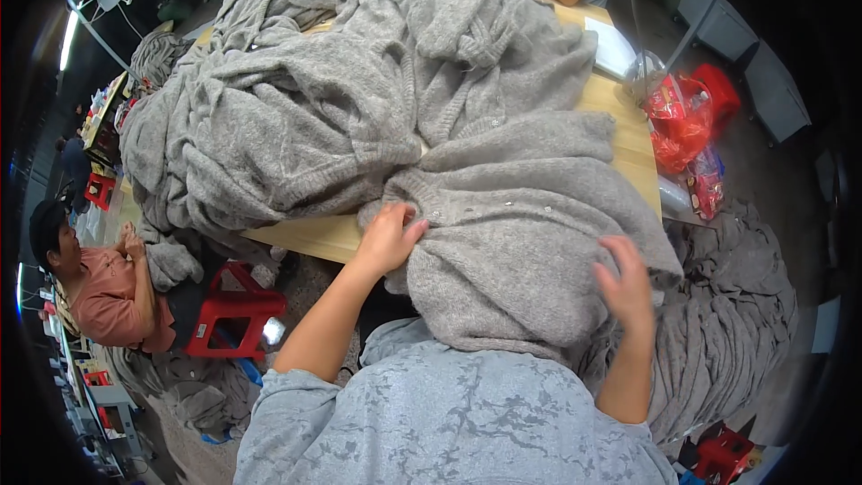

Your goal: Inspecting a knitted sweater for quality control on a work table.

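A grey knit cardigan lies spread before me, its ribbed button band running across it with small shiny buttons. Part of it hangs over the near table edge against my body. My left hand is closed on the cardigan at the left end of the band, by the ribbed edge; its fingertips are partly hidden in the knit. Over the right part of the same cardigan, my right hand has its fingers apart and holds nothing. Whether it touches the fabric I cannot tell.
A large heap of grey knitwear covers the wooden table. More knitwear is piled at the right. Red bags sit beyond the right edge. A seated person is left, near a red stool; others work across the table.
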Demonstrator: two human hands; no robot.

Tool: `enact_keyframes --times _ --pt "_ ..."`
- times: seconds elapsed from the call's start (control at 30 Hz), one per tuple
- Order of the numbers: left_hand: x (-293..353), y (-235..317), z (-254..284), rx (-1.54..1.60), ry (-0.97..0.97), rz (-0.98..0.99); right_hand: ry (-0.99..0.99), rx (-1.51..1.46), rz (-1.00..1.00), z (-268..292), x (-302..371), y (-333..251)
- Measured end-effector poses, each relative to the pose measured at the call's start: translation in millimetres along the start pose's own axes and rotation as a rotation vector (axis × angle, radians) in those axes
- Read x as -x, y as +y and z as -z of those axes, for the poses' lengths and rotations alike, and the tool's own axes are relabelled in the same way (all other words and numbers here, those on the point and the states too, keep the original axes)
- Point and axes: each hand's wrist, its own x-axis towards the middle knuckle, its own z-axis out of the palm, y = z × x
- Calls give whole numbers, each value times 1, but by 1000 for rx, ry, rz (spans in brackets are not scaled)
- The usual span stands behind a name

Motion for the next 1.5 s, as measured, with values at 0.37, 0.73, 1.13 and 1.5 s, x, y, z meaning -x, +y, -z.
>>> enact_keyframes --times 0.37,0.73,1.13,1.5 --pt "38 16 44 1010 -655 125 -270 -178 546 -104 3 -73" --pt "69 21 19 618 -246 -3 -271 -313 296 -145 -17 -108" --pt "64 37 19 478 -213 66 -332 -399 224 -159 -20 -92" --pt "72 36 -2 1389 -323 517 -251 -454 355 -164 -23 -78"
